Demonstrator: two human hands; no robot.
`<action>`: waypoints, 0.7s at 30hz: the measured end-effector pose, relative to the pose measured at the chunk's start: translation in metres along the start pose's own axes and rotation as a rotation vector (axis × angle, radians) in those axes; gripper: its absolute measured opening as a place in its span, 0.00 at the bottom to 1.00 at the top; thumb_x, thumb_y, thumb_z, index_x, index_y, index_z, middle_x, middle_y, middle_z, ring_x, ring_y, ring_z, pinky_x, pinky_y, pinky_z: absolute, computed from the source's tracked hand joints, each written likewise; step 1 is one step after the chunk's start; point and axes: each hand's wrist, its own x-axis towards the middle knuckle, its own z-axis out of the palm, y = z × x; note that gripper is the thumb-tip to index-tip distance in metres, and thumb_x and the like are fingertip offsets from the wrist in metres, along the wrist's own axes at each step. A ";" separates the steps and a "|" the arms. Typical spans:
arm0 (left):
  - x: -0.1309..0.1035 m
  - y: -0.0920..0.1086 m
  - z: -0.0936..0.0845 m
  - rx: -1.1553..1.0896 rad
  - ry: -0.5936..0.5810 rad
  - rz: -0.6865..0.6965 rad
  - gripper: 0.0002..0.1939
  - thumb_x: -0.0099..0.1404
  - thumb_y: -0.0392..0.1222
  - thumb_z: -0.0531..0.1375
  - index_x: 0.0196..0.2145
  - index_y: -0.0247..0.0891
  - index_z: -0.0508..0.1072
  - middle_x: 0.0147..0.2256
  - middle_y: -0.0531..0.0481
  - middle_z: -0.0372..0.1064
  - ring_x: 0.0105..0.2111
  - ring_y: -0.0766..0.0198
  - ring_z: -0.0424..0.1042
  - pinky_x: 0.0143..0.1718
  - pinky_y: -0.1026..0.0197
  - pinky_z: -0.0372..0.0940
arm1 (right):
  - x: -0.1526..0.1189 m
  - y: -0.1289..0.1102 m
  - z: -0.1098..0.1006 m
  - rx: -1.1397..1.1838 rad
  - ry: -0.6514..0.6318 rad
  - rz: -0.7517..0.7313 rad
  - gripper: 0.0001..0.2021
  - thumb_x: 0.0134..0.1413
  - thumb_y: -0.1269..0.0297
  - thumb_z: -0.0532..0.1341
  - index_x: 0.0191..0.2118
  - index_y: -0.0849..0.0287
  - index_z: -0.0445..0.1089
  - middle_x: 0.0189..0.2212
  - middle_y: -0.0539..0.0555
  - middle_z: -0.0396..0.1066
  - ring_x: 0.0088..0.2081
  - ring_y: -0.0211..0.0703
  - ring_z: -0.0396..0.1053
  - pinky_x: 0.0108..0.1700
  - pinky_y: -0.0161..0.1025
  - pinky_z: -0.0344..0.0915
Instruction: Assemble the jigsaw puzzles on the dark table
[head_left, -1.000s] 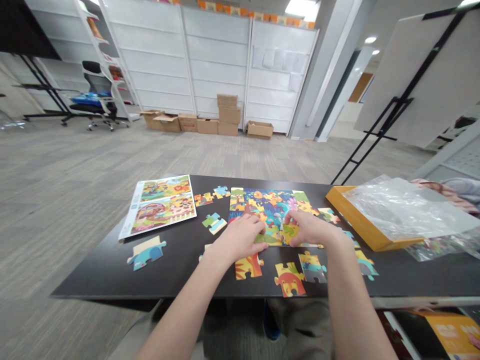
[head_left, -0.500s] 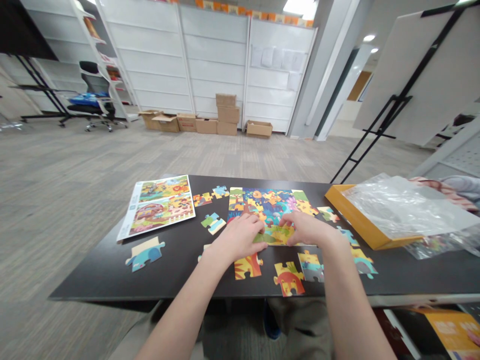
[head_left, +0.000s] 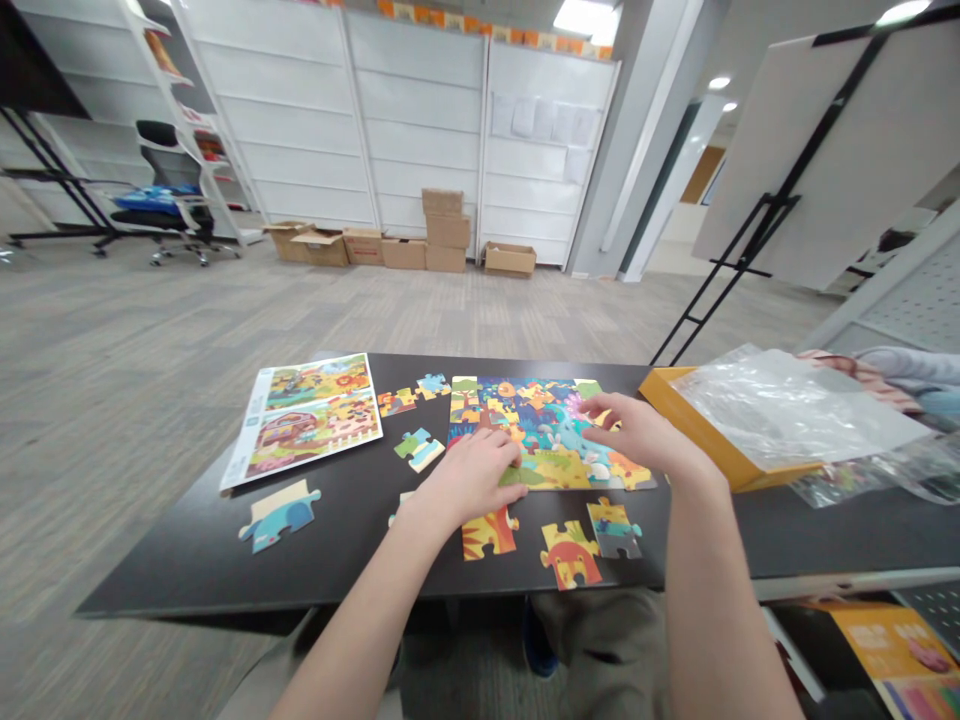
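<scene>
A colourful puzzle board [head_left: 555, 468] lies on the black table, partly covered with pieces. My left hand [head_left: 480, 470] rests on its lower left part, fingers spread and nothing visible in them. Over the board's right side, my right hand [head_left: 630, 428] is raised with its fingers apart and holds nothing that I can see. Loose pieces lie around: an orange tree piece [head_left: 489, 535] and a red lion piece [head_left: 571, 556] below the board, a blue-grey piece [head_left: 615, 528] beside them, a green-and-blue one [head_left: 420, 450] to the left.
A picture sheet [head_left: 307, 420] lies at the table's left, with a large blue piece [head_left: 280, 515] below it. On the right stands a yellow box [head_left: 720, 430] with clear plastic wrapping [head_left: 787, 405]. Cardboard boxes line the far wall.
My right hand has moved up and right from the board's lower edge, uncovering its lower right part. My left hand stays in place. The view has shifted slightly.
</scene>
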 end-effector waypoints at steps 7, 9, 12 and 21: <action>0.001 -0.003 0.002 -0.028 0.000 0.012 0.12 0.65 0.48 0.65 0.42 0.40 0.73 0.45 0.45 0.72 0.48 0.52 0.70 0.49 0.53 0.66 | -0.016 0.040 -0.020 -0.017 0.161 0.193 0.14 0.56 0.56 0.60 0.42 0.57 0.76 0.41 0.56 0.78 0.36 0.46 0.74 0.38 0.41 0.67; 0.002 -0.004 0.003 -0.037 -0.001 0.012 0.12 0.65 0.48 0.65 0.42 0.40 0.73 0.45 0.45 0.72 0.49 0.52 0.70 0.49 0.54 0.66 | -0.021 0.042 -0.023 -0.011 0.180 0.222 0.14 0.56 0.54 0.60 0.42 0.57 0.76 0.41 0.56 0.79 0.36 0.47 0.74 0.38 0.41 0.67; 0.003 -0.002 0.002 -0.049 -0.013 -0.015 0.15 0.64 0.48 0.66 0.45 0.40 0.72 0.47 0.43 0.71 0.50 0.51 0.70 0.50 0.53 0.66 | -0.028 0.039 -0.030 0.008 0.199 0.242 0.15 0.56 0.53 0.60 0.43 0.57 0.76 0.41 0.57 0.79 0.37 0.48 0.75 0.39 0.42 0.68; 0.006 -0.002 -0.002 -0.067 -0.057 -0.038 0.18 0.64 0.49 0.64 0.49 0.39 0.71 0.52 0.40 0.71 0.53 0.48 0.70 0.51 0.50 0.66 | -0.060 0.031 -0.051 -0.020 0.103 0.191 0.17 0.56 0.52 0.61 0.44 0.58 0.75 0.40 0.59 0.79 0.38 0.50 0.75 0.39 0.42 0.69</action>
